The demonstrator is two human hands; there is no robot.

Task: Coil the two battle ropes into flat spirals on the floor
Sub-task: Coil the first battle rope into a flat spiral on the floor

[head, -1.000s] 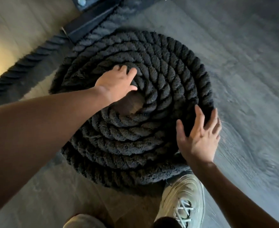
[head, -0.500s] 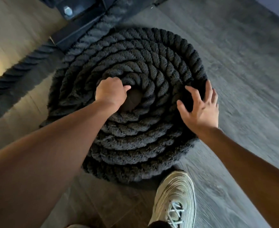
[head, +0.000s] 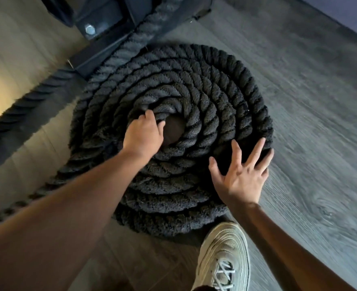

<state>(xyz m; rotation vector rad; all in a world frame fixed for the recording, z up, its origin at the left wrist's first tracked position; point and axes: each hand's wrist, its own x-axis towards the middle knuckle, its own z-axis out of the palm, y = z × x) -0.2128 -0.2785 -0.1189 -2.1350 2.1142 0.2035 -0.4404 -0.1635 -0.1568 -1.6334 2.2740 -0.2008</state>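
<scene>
While left hand (head: 142,136) clutches coiled rope (head: 204,97) — right hand (head: 241,179) splayed, touching rim

Thick black twisted battle rope (head: 204,85) coiled in a flat spiral on the floor, small open centre

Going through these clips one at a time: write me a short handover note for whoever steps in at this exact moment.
Left hand: fingers curled over the innermost turn at the coil's centre.
Right hand: open, fingers spread, at the coil's outer right edge.
Coiled rope: flat spiral on the floor, small gap at centre.
Second rope: lies straight at left, toward the metal anchor.
Done: one spiral nearly formed.
Left: tidy it, then coil the second rope.
</scene>
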